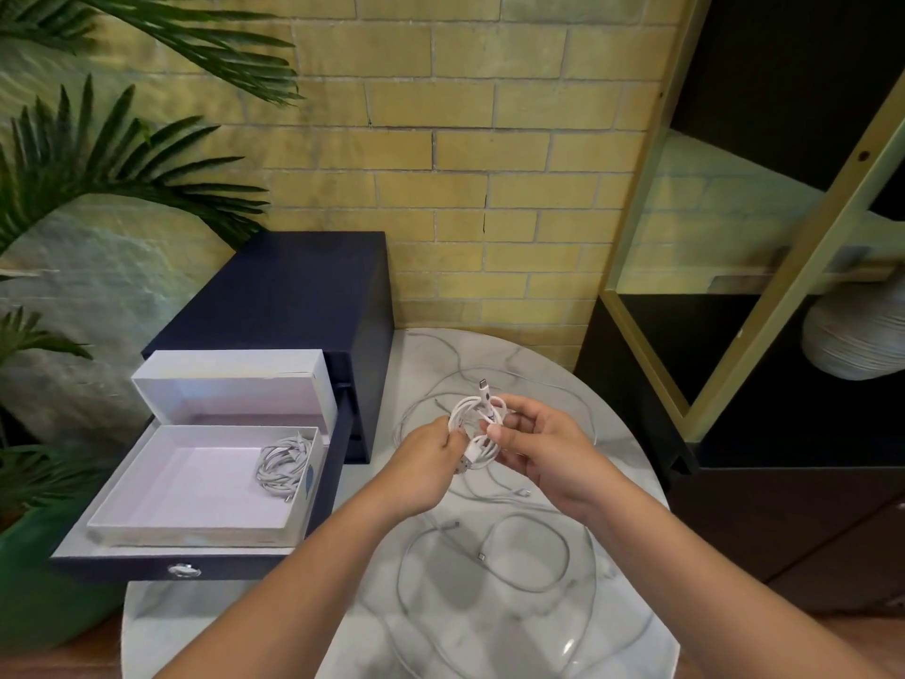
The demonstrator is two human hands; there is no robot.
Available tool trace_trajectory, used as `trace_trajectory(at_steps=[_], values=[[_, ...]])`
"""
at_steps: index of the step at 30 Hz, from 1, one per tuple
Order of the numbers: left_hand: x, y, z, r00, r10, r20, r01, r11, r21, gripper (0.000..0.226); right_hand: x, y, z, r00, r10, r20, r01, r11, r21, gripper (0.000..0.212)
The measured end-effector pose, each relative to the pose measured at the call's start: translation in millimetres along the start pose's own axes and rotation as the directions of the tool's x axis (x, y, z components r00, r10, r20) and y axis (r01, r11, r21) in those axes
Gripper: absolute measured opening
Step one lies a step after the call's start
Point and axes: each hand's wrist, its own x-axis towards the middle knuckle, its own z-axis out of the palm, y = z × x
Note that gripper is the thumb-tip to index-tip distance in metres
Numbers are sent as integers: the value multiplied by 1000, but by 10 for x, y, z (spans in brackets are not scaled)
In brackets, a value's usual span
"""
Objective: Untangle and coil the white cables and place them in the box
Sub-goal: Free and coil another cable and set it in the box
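On the round marble table, centre of view, the job sat mid-task. Dark blue cabinet stood at 10 o'clock of the table, with its bottom drawer pulled open toward 8 o'clock. White box lay in that drawer, and its lid stood upright along the box's 12 o'clock edge. 1 coiled cable already lay inside, against the 3 o'clock wall.

Loose cables sprawled in overlapping loops on the tabletop, mostly at 6 o'clock of the hands, with some strands running toward 12 o'clock. Count unclear, at least 2.

Left hand and right hand were close together above the table. Both pinched the same small coil, left on its 9 o'clock side, right on its 3 o'clock side. USB-C plug stuck up out of the coil at 12 o'clock. What looked like a 2nd, wider plug hung near 6 o'clock.

Step, my read: finishing coil 2, securing the end.

Next move would call for holding the pinch so the loops don't spring open, then carrying the coil toward 9 o'clock and setting it in the box beside coil 1. After that, the table tangle needed separating strand by strand.
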Motion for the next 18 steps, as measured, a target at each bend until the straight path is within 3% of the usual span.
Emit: trace_trajectory(at_steps=[4, 7, 12, 18], values=[[-6, -28, -18, 998, -37, 40, 40, 996, -81, 25, 6, 31, 2, 999, 32, 13, -33, 999, 14, 31], [-16, -36, -45, 996, -79, 45, 88, 968, -236, 20, 1, 56, 1, 998, 28, 62, -21, 994, -110, 26], [-13, -21, -41, 1000, 0, -17, -1, 994, -105, 21, -20, 57, 12, 991, -51, 122, 91, 933, -348, 24], [-7, 25, -7, 998, 48, -38, -50, 997, -54, 23, -37, 55, 26, 986, -115, 124, 156, 900, -408, 28]])
